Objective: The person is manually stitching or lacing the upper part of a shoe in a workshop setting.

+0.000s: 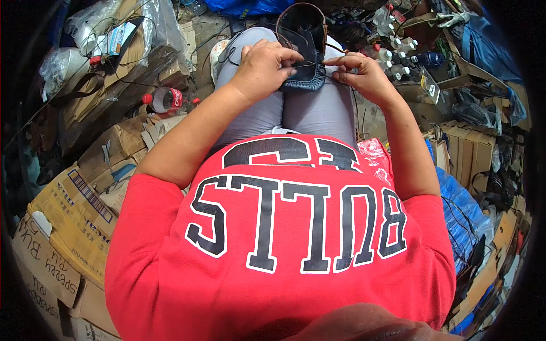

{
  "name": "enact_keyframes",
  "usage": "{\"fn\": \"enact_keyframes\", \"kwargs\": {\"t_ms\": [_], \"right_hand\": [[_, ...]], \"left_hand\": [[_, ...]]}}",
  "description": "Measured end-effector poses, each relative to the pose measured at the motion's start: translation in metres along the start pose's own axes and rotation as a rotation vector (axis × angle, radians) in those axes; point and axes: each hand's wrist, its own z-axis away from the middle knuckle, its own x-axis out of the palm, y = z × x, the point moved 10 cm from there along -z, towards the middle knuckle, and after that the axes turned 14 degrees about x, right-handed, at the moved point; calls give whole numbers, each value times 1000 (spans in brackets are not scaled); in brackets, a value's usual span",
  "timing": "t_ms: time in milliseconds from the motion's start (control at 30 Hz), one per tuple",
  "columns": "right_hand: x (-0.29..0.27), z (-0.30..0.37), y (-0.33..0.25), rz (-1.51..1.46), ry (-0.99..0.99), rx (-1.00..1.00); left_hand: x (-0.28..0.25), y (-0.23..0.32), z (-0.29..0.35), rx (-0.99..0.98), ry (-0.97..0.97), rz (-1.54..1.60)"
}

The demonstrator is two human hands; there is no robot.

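A black shoe (pixel 307 77) rests across the person's grey-clad thighs (pixel 318 113), its rounded toe pointing back toward the wearer and its open collar away. The toe end carries a puckered, ridged seam along its curved rim; the surface looks smooth and slightly glossy. Brown shows along the collar's right edge. A fine thread (pixel 311 64) crosses the upper.

Both forearms (pixel 199 122) reach far, elbows (pixel 159 162) bent outward. The left hand (pixel 264 68) and right hand (pixel 367 74) face each other, apart, fingers (pixel 288 54) curled toward thumbs (pixel 286 73).
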Motion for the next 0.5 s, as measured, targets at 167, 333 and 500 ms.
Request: {"fn": "enact_keyframes", "kwargs": {"t_ms": [167,333,500], "right_hand": [[-4,-5,0,-77,9,-40],[-6,3,-16,128,59,-116],[-3,-2,-6,-29,25,-66]], "left_hand": [[-3,-5,-9,64,36,-128],[1,-9,-6,-12,1,-81],[20,-23,-15,-334,-165,28]]}}
